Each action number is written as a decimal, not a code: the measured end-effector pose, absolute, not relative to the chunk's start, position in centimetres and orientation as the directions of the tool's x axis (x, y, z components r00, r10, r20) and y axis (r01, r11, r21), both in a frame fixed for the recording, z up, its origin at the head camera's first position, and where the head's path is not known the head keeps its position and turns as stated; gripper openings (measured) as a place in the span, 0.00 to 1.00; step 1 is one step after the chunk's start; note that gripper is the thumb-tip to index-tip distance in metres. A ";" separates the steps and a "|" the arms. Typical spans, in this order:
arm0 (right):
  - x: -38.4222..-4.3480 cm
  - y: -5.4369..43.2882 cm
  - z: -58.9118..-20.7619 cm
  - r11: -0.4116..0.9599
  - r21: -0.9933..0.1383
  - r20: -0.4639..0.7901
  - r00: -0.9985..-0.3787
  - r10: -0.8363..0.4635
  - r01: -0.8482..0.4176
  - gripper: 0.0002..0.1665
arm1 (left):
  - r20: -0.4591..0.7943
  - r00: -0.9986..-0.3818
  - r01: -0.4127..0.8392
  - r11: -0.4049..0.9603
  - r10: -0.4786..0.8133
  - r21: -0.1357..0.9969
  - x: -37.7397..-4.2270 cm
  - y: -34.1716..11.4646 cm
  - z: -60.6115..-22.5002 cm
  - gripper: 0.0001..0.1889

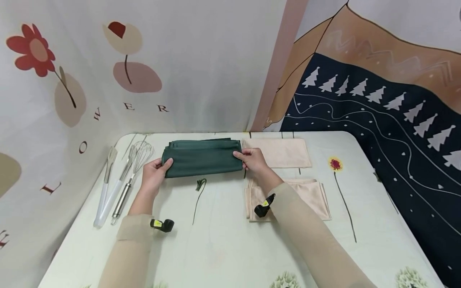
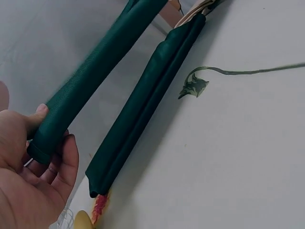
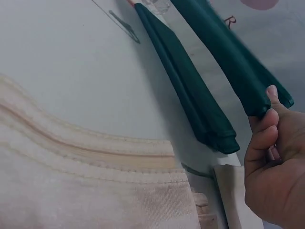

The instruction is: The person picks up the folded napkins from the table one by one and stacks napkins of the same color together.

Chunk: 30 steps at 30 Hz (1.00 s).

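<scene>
A folded dark green cloth (image 1: 203,162) is held up by both hands at the far side of the table. My left hand (image 1: 153,175) pinches its left end, thumb on the near face. The right hand (image 1: 255,162) grips the right end between thumb and fingers. Under the held cloth, a second folded green cloth (image 2: 138,112) lies on the table, seen in both wrist views and largely hidden in the head view. Beside the right hand is a flat beige cloth (image 1: 279,154). Another folded beige cloth (image 1: 306,196) lies nearer, partly covered by the right forearm.
On the left lie a wire whisk (image 1: 131,180) and two long utensils with pale handles, one being a brush-like tool (image 1: 107,172). The white tablecloth (image 1: 216,248) has printed flowers. Printed curtains (image 1: 201,72) hang right behind the table's far edge.
</scene>
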State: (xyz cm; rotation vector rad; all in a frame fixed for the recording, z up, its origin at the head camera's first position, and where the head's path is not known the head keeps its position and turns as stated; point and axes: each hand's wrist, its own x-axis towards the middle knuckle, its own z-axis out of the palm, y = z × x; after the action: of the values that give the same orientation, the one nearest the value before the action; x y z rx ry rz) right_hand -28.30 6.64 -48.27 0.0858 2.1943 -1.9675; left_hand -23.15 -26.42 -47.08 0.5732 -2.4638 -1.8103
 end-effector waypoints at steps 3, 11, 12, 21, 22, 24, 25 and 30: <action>-28.7 6.5 -48.5 0.131 -0.975 -0.192 -0.978 -0.083 0.180 0.24 | -0.202 -0.927 -0.282 0.231 -0.317 0.931 -23.6 -26.5 -47.2 0.29; -29.9 5.9 -48.0 0.148 -0.958 -0.257 -0.964 -0.065 0.245 0.17 | -0.219 -0.926 -0.287 0.195 -0.309 0.938 -25.0 -27.0 -47.0 0.29; -30.1 5.9 -47.9 0.145 -0.956 -0.264 -0.963 -0.061 0.253 0.16 | -0.217 -0.928 -0.283 0.195 -0.304 0.939 -25.2 -27.0 -47.0 0.29; -31.2 5.5 -47.8 0.186 -0.947 -0.283 -0.954 -0.097 0.262 0.23 | -0.229 -0.935 -0.290 0.209 -0.272 0.934 -26.3 -27.3 -47.0 0.28; -31.3 5.5 -47.9 0.190 -0.947 -0.279 -0.955 -0.098 0.257 0.24 | -0.229 -0.935 -0.292 0.222 -0.269 0.930 -26.4 -27.4 -47.1 0.28; -31.5 5.3 -48.1 0.195 -0.949 -0.271 -0.958 -0.095 0.249 0.24 | -0.231 -0.937 -0.297 0.252 -0.261 0.921 -26.5 -27.4 -47.1 0.28; -31.6 5.2 -48.3 0.197 -0.949 -0.267 -0.959 -0.093 0.245 0.24 | -0.232 -0.937 -0.301 0.267 -0.260 0.915 -26.6 -27.4 -47.1 0.28; -31.9 5.0 -48.4 0.221 -0.944 -0.268 -0.961 -0.075 0.246 0.25 | -0.256 -0.932 -0.326 0.284 -0.259 0.902 -27.3 -27.4 -47.3 0.27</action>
State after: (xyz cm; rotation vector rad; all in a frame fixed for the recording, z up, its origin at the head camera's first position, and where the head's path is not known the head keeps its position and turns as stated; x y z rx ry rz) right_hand -31.94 4.99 -48.45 0.1607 2.2406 -1.8068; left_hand -27.29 -27.45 -47.31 0.5847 -2.5639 -1.8250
